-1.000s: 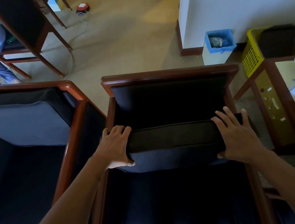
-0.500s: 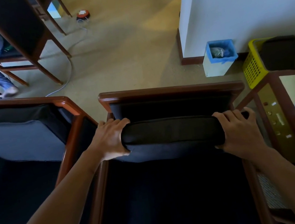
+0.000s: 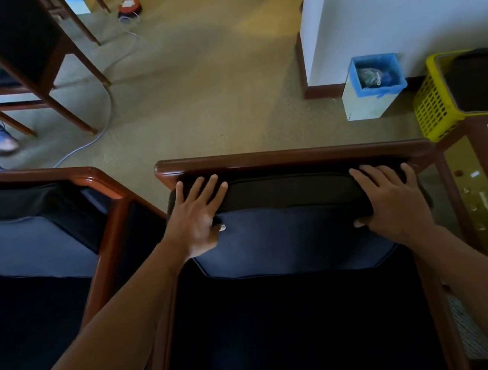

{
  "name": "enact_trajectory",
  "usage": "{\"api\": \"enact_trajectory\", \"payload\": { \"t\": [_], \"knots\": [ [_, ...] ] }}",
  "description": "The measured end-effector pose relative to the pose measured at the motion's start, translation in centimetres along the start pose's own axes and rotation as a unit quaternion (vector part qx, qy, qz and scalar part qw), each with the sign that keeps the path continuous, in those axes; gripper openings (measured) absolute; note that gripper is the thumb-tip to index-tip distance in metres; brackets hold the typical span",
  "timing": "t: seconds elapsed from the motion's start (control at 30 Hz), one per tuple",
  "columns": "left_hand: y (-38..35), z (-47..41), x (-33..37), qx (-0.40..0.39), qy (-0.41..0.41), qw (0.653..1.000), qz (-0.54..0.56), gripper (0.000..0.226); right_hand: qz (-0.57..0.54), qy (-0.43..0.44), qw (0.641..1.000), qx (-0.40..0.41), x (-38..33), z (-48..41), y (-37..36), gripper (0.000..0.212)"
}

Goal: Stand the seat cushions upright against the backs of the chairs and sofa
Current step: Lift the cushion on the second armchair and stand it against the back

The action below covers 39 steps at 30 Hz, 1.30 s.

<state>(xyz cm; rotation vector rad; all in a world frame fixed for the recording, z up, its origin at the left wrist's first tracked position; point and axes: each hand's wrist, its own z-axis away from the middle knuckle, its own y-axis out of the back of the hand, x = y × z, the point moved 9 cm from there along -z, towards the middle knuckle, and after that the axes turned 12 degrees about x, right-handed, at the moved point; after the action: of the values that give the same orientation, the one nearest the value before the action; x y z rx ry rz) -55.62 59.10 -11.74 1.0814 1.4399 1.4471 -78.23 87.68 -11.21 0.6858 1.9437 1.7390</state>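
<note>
Nearest you, the chair's (image 3: 291, 154) bare dark seat well lies between its two wooden arms, which hem your forearms in on either side; the sofa (image 3: 24, 234) stands just beside the chair on your left, a side table (image 3: 487, 182) on your right. The cushion (image 3: 293, 234) stands up on edge against the chair's back, its top edge just under the wooden back rail, its blue face toward you. Your left hand (image 3: 199, 219) lies over the cushion's top left corner, fingers spread and flat along the top edge, thumb down on the blue face, a loose hold and not a clamp. Your right hand (image 3: 393, 198) is wrapped on the top right corner, fingers curled over the top, thumb pressed on the front face. Both arms reach straight forward, wrists bent down. Beyond the rail the carpet is open as far as a white wall corner, where a bin (image 3: 374, 85) and a yellow basket (image 3: 434, 98) stand
</note>
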Motion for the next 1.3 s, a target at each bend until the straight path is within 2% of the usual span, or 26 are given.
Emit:
{"api": "enact_trajectory", "payload": {
  "t": [0.1, 0.23, 0.33, 0.4, 0.5, 0.7, 0.83, 0.97, 1.2, 1.3],
  "knots": [
    [-1.1, 1.3, 1.3, 0.014, 0.023, 1.0, -0.002, 0.104, 0.008, -0.031, 0.999, 0.023, -0.4, 1.7, -0.4, 0.118],
    [-1.0, 1.8, 1.6, -0.012, 0.041, 0.999, 0.012, 0.098, 0.017, -0.103, 0.993, 0.049, -1.3, 5.0, -0.4, 0.108],
    [0.2, 2.2, 3.2, -0.053, 0.016, 0.998, 0.022, 0.097, 0.01, -0.115, 0.993, 0.015, -2.3, 6.6, -0.1, 0.113],
    [1.7, 2.7, 5.3, -0.033, -0.011, 0.999, 0.024, 0.09, 0.007, -0.116, 0.993, -0.002, -3.0, 8.2, 0.8, 0.11],
    [4.4, 3.6, 10.0, 0.018, -0.057, 0.997, 0.045, 0.076, -0.02, -0.168, 0.985, 0.013, -2.9, 12.2, 2.9, 0.089],
    [9.4, 7.1, 24.0, 0.067, -0.214, 0.97, 0.093, 0.067, -0.025, -0.317, 0.947, 0.037, -0.2, 25.9, 8.9, 0.074],
    [12.0, 10.0, 34.2, 0.08, -0.304, 0.942, 0.12, 0.062, -0.016, -0.414, 0.909, 0.031, 2.5, 37.0, 13.4, 0.07],
    [13.8, 13.9, 45.0, 0.07, -0.385, 0.909, 0.141, 0.061, -0.017, -0.506, 0.86, 0.062, 5.5, 48.6, 18.0, 0.068],
    [15.7, 21.2, 63.8, 0.039, -0.479, 0.861, 0.165, 0.066, 0.013, -0.627, 0.775, 0.08, 10.9, 68.5, 22.2, 0.069],
    [16.0, 24.3, 71.7, 0.03, -0.497, 0.851, 0.17, 0.073, 0.01, -0.661, 0.746, 0.081, 13.2, 76.2, 22.6, 0.07]
  ]
}}
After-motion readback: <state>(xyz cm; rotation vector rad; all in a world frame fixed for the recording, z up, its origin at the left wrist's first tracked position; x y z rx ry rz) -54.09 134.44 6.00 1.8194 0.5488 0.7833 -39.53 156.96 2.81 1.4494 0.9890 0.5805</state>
